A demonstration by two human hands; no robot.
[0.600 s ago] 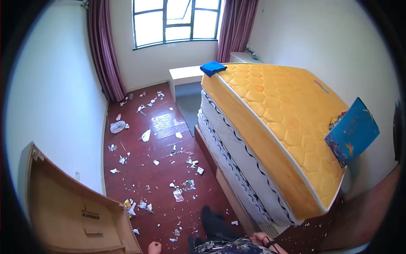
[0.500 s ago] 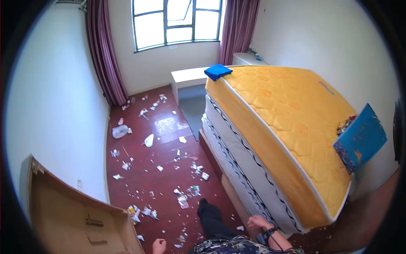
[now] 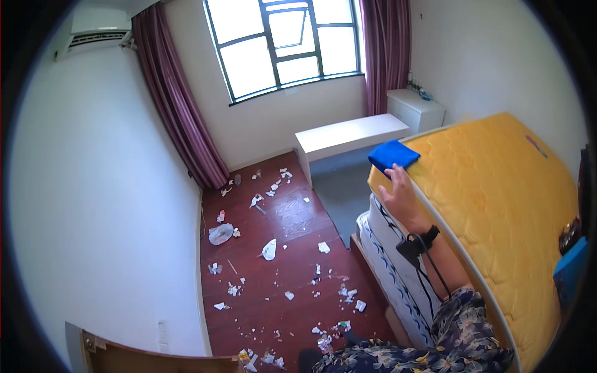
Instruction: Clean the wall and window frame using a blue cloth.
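Note:
A folded blue cloth lies on the far left corner of the yellow quilted mattress. My right hand reaches forward just short of the cloth, its fingers spread and nothing in them; the fingertips look close to the cloth's near edge, and I cannot tell whether they touch. Around my right wrist is a black strap with a small device and a cable. Under the yellow mattress are white ones with dark wavy trim. My left hand is outside the picture.
White scraps and a clear plastic bag litter the dark red floor. A low white bench and a white cabinet stand below the window. A wooden panel is at lower left, and a blue box sits on the mattress's right.
My right hand has gone from low beside the mattress up and forward toward the blue cloth, its fingers opening out. My left hand has left the picture. The view has shifted left.

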